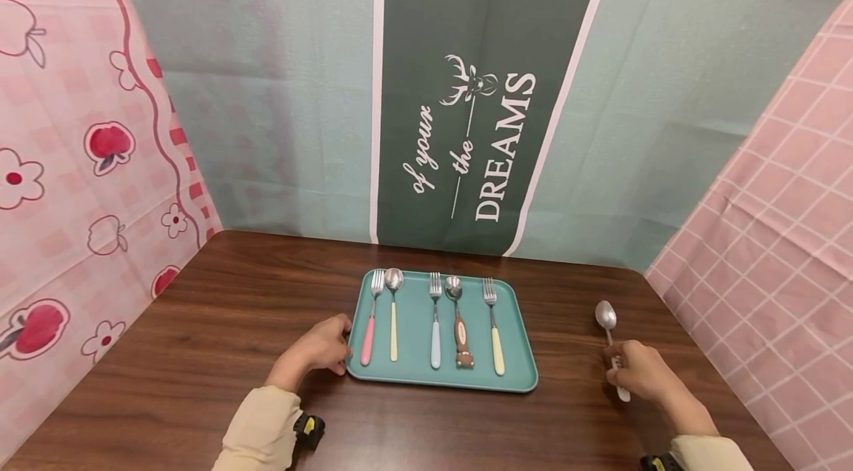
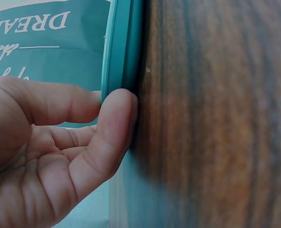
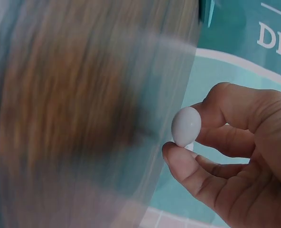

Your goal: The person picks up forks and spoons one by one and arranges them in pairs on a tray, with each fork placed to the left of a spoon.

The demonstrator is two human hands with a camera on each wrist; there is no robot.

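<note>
On the table lies a teal tray. It holds a pink-handled fork, a spoon with a thin pale yellow handle, a light-blue-handled fork, a spoon with a brown bear handle and a yellow-handled fork. My left hand pinches the tray's left rim between thumb and finger. To the right of the tray, my right hand pinches a white-handled spoon by its handle, bowl pointing away from me. The handle's rounded end shows between thumb and finger.
The dark wooden table ends at a hanging cloth with printed words at the back. Pink patterned cloths stand on the left and on the right.
</note>
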